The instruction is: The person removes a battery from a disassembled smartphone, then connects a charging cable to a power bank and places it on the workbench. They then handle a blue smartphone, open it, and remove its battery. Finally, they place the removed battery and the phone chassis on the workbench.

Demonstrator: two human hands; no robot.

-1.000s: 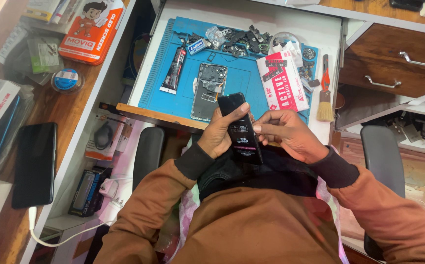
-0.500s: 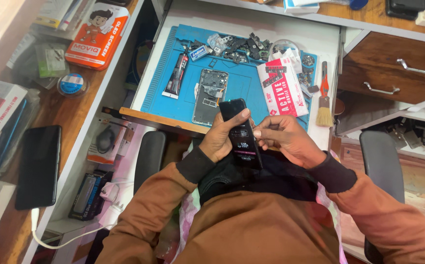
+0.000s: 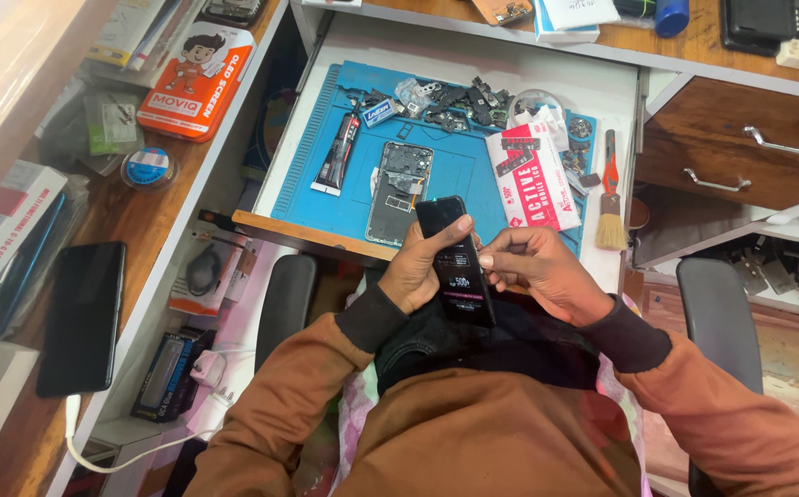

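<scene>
A black phone [image 3: 454,260] sits in the centre of the frame, held over the person's lap just below the worktop's [image 3: 473,60] near edge. Its long axis runs nearly up and down the frame, tilted slightly, with the top end pointing toward the upper left and the bottom end toward the lower right. The lit screen faces the camera. The left hand [image 3: 422,267] wraps around the phone from the left, thumb lying across its upper screen. The right hand [image 3: 533,271] is curled narrow, fingertips pinched against the phone's right edge. Above the phone, on the blue mat [image 3: 459,170], lies an opened phone body [image 3: 397,191], with a brush [image 3: 611,198] to the right.
</scene>
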